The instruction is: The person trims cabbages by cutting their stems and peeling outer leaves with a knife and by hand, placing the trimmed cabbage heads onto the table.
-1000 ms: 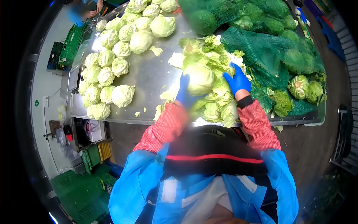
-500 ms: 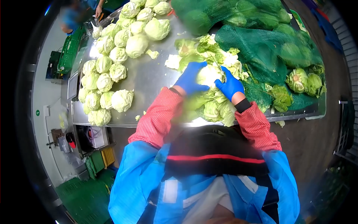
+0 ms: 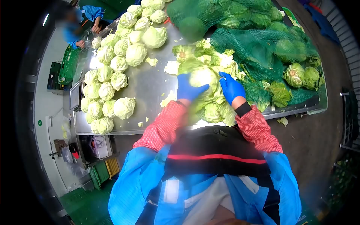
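Note:
A pale green cabbage [image 3: 202,78] sits in front of me on the metal table, among loose outer leaves. My left hand [image 3: 190,88], in a blue glove, wraps round its left side with the thumb across the front. At the cabbage's right edge is my right hand [image 3: 232,89], also gloved in blue, its fingers drawn together. What those fingers hold, if anything, is too small to make out. Torn cabbage leaves [image 3: 215,112] lie just below, near the table edge, and more trimmed leaves [image 3: 227,60] are heaped behind.
Several peeled cabbages [image 3: 106,91] are grouped along the left of the table [image 3: 150,93]. Green net sacks [image 3: 249,47] with cabbages cover the right side. Two leafy cabbages [image 3: 294,74] lie by the right edge. Another person's hand [image 3: 96,28] shows at far left.
My left hand has slid lower on the cabbage, and my right hand has drawn slightly away from its top. The view has shifted a little. The other person's arms have come further into view.

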